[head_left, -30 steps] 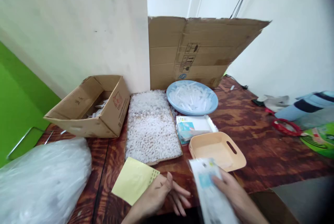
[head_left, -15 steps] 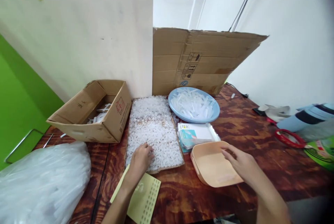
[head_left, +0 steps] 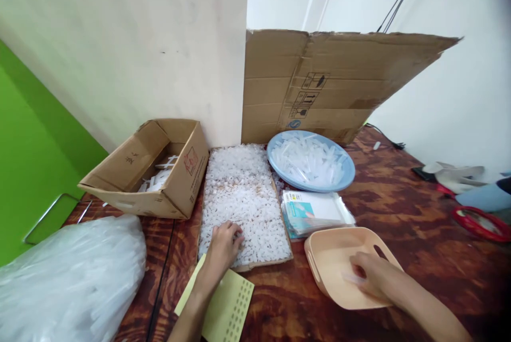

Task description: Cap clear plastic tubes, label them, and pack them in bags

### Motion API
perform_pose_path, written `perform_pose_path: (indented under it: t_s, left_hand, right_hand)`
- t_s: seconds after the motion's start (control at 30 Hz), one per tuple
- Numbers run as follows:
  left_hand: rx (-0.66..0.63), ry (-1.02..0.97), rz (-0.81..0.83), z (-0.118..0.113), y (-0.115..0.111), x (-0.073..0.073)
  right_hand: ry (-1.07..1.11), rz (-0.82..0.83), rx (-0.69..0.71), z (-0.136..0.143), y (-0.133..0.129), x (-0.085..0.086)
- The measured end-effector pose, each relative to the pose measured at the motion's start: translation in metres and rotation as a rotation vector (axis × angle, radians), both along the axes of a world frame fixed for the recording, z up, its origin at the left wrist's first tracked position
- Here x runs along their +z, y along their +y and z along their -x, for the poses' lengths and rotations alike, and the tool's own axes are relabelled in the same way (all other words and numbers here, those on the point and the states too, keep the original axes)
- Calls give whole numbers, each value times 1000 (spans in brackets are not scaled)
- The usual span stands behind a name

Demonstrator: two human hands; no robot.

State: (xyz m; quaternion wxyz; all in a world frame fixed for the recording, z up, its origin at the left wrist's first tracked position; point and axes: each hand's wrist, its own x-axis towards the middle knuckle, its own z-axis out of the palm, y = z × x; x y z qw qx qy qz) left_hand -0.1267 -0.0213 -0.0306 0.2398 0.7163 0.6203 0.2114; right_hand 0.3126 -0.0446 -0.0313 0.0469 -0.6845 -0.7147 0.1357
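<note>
My left hand point(head_left: 227, 245) rests on the near part of a shallow cardboard tray point(head_left: 261, 264) spread with small white plastic pieces point(head_left: 251, 203). Its fingers are bent and drawn together among the pieces; whatever they grip is too small to make out. Inside a peach plastic basket point(head_left: 335, 243) on the right, my right hand point(head_left: 373, 274) has its fingers closed on a clear plastic piece point(head_left: 353, 278), low over the basket's floor. A yellow sheet with rows of small marks point(head_left: 229, 302) lies beneath my left forearm.
Behind the basket is a stack of clear packets point(head_left: 315, 211). A blue basin point(head_left: 339, 185) of clear plastic strips stands farther back. At left are an open cardboard box point(head_left: 187, 182) and a full plastic bag point(head_left: 72, 278). Red tape point(head_left: 481, 225) lies far right.
My right hand has gone from the basket's far right rim down into it, its fingers now closed on the clear piece. My left hand stays at the tray. The view has shifted slightly.
</note>
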Motion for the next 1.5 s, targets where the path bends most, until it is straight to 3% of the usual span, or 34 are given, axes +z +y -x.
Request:
perform_pose_path:
  t_s: [0.07,0.13,0.3,0.4,0.5,0.63,0.73,0.87,1.03,1.17,1.37,1.5]
  left_hand:
    - [27,-29,-23,-6,4,6]
    - [47,-82,-52,-25,10,15]
    - [51,-281,-65,-113,42,33]
    - [70,-362,-71,-139,67,34]
    - [104,-450,-65,-121,80,28]
    - [193,-554,-2,-90,81,22]
    - [226,-640,17,-98,78,21]
    - [160,-843,32,-106,75,19]
    - [225,-1131,156,-56,52,20]
    - [318,-1276,230,-22,25,33]
    - [555,-1504,356,-18,0,42]
    - [585,-1565,340,-19,-6,37]
  right_hand:
    - [56,52,63,0,0,3]
    - [152,29,31,1,4,11]
    - [531,-226,-143,21,17,50]
    - [738,-313,-245,45,14,69]
    - [961,-320,-321,60,4,72]
    - [1176,-397,-411,69,3,58]
    - [1224,-415,-430,79,13,52]
    - [1184,-418,-445,91,24,57]
    - [1149,-544,-549,90,26,54]
    - [1250,-503,-554,111,36,48]
    - [1463,-329,-479,174,43,52]
    - [1541,-330,-430,197,37,48]
